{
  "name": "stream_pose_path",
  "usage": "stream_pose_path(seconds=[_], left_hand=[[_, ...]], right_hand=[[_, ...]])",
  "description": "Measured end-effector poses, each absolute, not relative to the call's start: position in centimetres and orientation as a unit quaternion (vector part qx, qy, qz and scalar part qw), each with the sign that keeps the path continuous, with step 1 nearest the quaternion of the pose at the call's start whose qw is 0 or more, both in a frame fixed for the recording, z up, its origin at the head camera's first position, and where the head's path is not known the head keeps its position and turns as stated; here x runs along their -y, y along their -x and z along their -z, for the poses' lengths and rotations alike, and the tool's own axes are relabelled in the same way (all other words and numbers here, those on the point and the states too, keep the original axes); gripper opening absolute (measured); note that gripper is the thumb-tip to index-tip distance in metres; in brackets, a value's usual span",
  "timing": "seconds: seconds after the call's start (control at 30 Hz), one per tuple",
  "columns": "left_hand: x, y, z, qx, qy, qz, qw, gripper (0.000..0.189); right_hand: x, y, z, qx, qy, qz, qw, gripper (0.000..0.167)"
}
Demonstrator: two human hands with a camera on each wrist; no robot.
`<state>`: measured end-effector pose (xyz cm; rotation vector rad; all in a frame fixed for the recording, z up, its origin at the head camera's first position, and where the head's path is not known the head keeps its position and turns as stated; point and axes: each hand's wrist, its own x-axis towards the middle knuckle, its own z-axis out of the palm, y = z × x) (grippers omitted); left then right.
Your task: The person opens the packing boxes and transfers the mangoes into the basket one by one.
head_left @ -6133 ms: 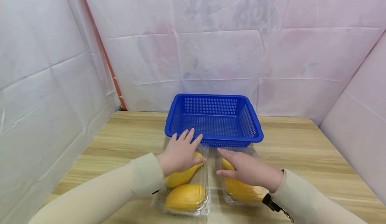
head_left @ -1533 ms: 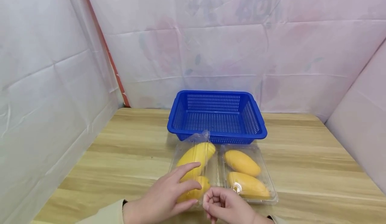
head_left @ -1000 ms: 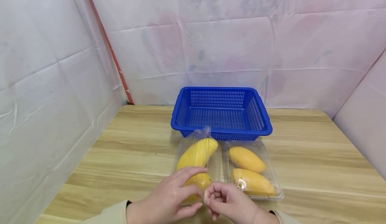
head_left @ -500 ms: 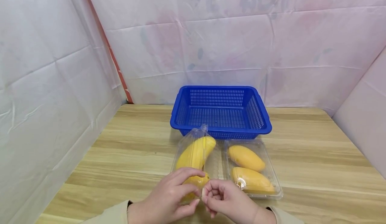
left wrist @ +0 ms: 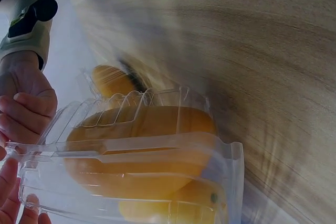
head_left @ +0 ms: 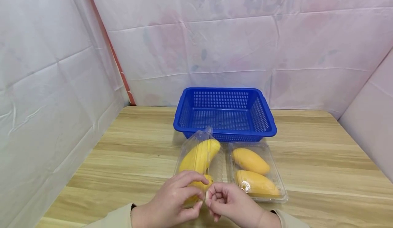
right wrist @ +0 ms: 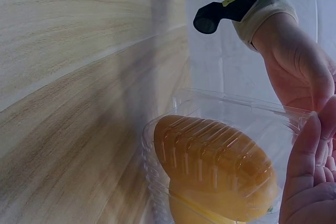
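Two clear plastic clamshell boxes of yellow mangoes lie side by side on the table. At the near right corner of the left clamshell box point(head_left: 187, 153), both hands meet. My right hand point(head_left: 230, 200) pinches that corner between curled fingers and thumb. My left hand point(head_left: 169, 199) arches over the near end and grips the edge beside it. Inside, one mango point(head_left: 198, 156) shows; the nearer mango point(head_left: 208, 180) is partly hidden by the left hand. In the right wrist view, the right fingertips point(right wrist: 310, 124) hold the clear rim. Whether the lid is parted from the base I cannot tell.
A blue perforated plastic basket point(head_left: 225, 132) stands behind the boxes, with nothing in it. The right clamshell box point(head_left: 280, 187), holding two mangoes, sits flat and untouched. White sheeting point(head_left: 147, 50) walls the wooden table point(head_left: 132, 153) at the back and both sides.
From spread palms over both boxes, the hands have come together at the left box's near corner. The left fingers have closed in towards the right hand. Over the last half second, almost nothing moves.
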<state>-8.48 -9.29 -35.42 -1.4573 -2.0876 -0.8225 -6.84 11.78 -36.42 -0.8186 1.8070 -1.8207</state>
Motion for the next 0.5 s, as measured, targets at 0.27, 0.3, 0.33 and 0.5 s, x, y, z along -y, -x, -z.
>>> stream_pose_path(seconds=[0.27,0.3,0.33,0.5], left_hand=[[9.30,8.58,35.63,0.750,0.535,0.305,0.243,0.016],[9.30,8.60,35.65,0.748,0.535,0.306,0.244,0.016],[9.29,8.61,35.67,0.747,0.536,0.307,0.246,0.016],[9.30,8.67,35.72,0.743,0.538,0.311,0.248,0.016]], right_hand=[[-11.71,6.95,36.49,-0.654,0.296,0.659,0.226,0.015],[-11.70,6.96,36.49,-0.654,0.296,0.658,0.226,0.015],[-11.70,6.96,36.49,-0.654,0.295,0.658,0.227,0.016],[-11.62,6.91,36.47,-0.653,0.296,0.660,0.225,0.017]])
